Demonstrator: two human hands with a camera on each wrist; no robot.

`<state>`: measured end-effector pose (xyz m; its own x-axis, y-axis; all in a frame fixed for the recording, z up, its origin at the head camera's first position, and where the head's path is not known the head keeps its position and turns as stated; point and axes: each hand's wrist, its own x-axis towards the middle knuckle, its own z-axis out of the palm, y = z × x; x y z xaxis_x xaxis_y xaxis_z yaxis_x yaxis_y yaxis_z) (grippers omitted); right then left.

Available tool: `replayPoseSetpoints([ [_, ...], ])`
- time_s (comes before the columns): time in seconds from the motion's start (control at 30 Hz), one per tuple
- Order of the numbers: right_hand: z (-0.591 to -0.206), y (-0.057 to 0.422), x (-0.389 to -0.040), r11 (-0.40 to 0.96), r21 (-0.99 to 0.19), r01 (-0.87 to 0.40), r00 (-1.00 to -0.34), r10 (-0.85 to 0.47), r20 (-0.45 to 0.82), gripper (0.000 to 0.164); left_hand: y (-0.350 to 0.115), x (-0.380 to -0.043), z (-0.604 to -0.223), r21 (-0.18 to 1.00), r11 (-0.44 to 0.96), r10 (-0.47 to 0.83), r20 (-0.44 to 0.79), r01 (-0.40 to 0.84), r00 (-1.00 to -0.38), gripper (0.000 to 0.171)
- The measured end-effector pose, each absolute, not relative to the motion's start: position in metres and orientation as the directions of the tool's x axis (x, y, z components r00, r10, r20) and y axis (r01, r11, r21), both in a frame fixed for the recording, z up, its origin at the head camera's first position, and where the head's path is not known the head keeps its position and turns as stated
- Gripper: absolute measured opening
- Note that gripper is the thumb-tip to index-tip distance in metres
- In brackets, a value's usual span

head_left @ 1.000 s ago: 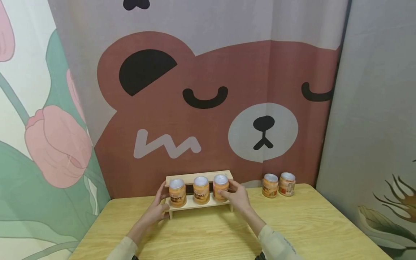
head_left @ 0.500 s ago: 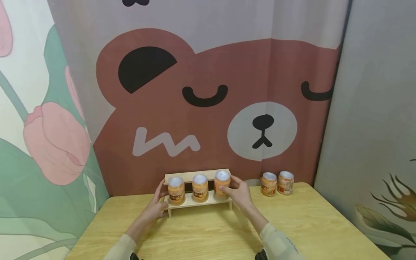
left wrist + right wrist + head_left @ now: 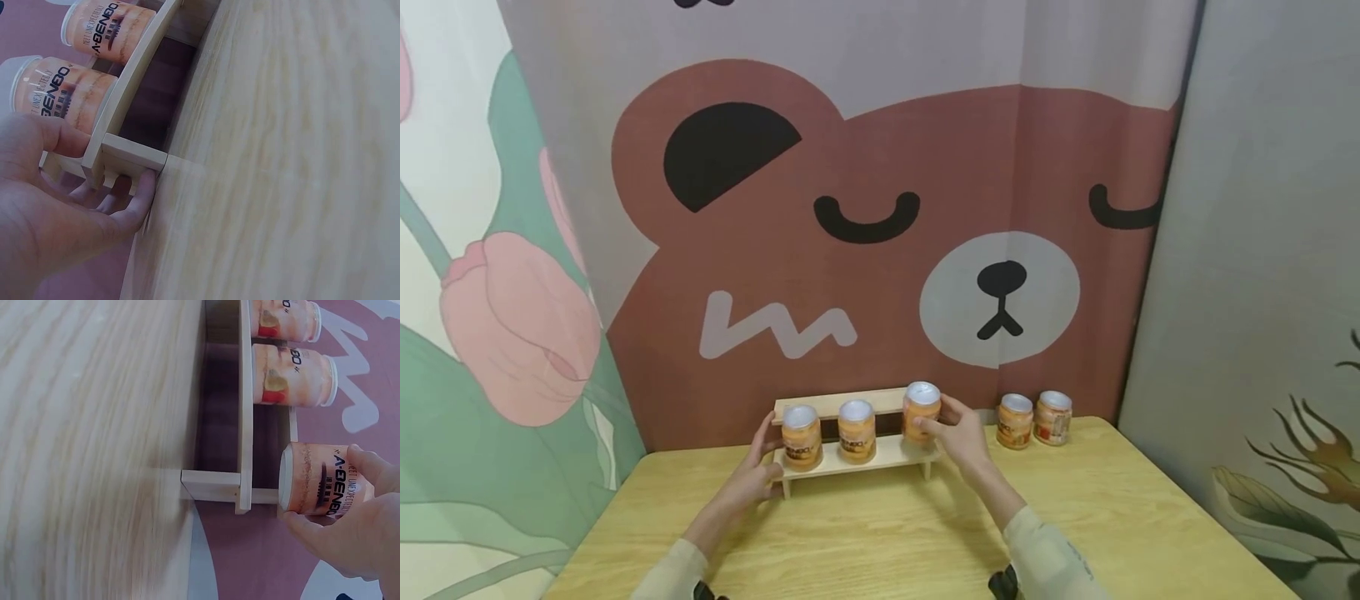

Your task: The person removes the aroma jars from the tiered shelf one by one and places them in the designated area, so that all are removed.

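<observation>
A small two-tier wooden rack (image 3: 891, 451) stands on the table. My left hand (image 3: 747, 477) grips its left end, with the thumb on the lower shelf beside a can and the fingers curled around the end leg (image 3: 134, 153). Two orange cans with silver lids, a left one (image 3: 802, 443) and a middle one (image 3: 857, 437), stand upright on the lower shelf. My right hand (image 3: 961, 435) holds a third orange can (image 3: 319, 481) between thumb and fingers. In the right wrist view, a gap shows between this can's base and the shelf.
Two more orange cans, one (image 3: 1015, 423) beside the other (image 3: 1053, 419), stand at the back right of the wooden table (image 3: 850, 542). A curtain with a printed bear (image 3: 760, 267) hangs right behind the table.
My right hand has raised the right-hand can off the lower shelf and carried it slightly right and upward. The left hand keeps its grip on the rack's end.
</observation>
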<state>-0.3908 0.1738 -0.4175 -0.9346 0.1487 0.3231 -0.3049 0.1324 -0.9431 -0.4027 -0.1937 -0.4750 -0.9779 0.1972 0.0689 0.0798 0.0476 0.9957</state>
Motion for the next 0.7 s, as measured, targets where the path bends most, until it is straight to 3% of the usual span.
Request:
replayPoseSetpoints([
  [0.7, -0.416, 0.214, -0.399, 0.082, -0.974, -0.21, -0.949, 0.225, 0.223, 0.081, -0.195, -0.404, -0.476, 0.996, 0.042, 0.2, 0.074, 0.084, -0.977, 0.104],
])
